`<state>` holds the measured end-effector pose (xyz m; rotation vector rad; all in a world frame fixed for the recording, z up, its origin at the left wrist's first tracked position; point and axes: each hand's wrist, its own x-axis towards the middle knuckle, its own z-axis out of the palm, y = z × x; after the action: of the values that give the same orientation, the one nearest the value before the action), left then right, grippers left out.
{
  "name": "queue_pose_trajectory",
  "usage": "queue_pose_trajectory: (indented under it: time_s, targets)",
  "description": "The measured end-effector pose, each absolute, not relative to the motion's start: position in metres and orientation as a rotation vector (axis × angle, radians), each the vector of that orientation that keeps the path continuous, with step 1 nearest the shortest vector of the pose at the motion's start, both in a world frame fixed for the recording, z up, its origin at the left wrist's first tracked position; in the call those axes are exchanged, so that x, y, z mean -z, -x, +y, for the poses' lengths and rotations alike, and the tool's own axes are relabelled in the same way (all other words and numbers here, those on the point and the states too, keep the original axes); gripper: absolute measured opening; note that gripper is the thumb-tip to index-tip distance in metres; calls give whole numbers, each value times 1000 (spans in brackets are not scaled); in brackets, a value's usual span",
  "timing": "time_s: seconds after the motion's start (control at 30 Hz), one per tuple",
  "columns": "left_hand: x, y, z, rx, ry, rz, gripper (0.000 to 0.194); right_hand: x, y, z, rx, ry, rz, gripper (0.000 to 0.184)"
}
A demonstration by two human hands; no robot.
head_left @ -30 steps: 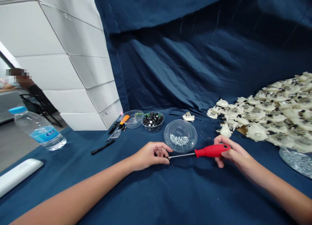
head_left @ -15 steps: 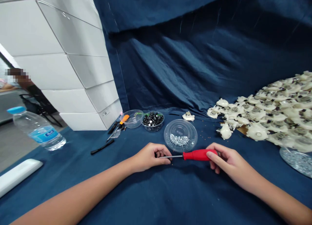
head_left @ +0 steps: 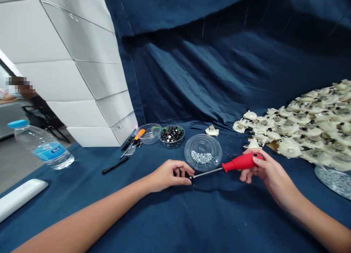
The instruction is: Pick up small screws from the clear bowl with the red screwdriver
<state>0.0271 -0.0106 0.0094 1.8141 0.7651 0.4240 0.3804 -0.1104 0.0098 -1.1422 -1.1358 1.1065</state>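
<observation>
A red-handled screwdriver (head_left: 242, 162) is gripped in my right hand (head_left: 267, 169), its metal shaft slanting down to the left. The shaft's tip meets or nearly meets a small black part (head_left: 189, 176) with a silvery spot at its end. Thumb and fingers of my left hand (head_left: 171, 176) pinch that part and hide most of it. Just behind the shaft sits a clear round dish (head_left: 216, 147) of small silver screws (head_left: 202, 157). Further back, a clear tub (head_left: 167, 144) contains many small black pieces with shiny tops (head_left: 172, 133).
Cream plastic housings (head_left: 290, 148) pile up at right, beside a clear container of silver bits (head_left: 333, 181). One housing (head_left: 212, 130) lies apart. An orange-handled screwdriver (head_left: 139, 134), a water bottle (head_left: 45, 147) and stacked white boxes (head_left: 93, 116) stand left. A person sits far left.
My right hand has drawn the screwdriver to the right and slightly up. Its tip now shows just outside my left fingers, which have barely moved.
</observation>
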Motion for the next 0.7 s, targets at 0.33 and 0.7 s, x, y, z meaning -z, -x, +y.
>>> queue_pose_trajectory:
  time_s: [0.33, 0.7]
  targets:
    - [-12, -26, -8, -421, -1891, 785, 41, -10, -380, -114, -1024, 1096, -1201, 27]
    - [-14, -26, -10, -408, -1803, 773, 42, -11, -379, -117, -984, 1136, -1250, 28]
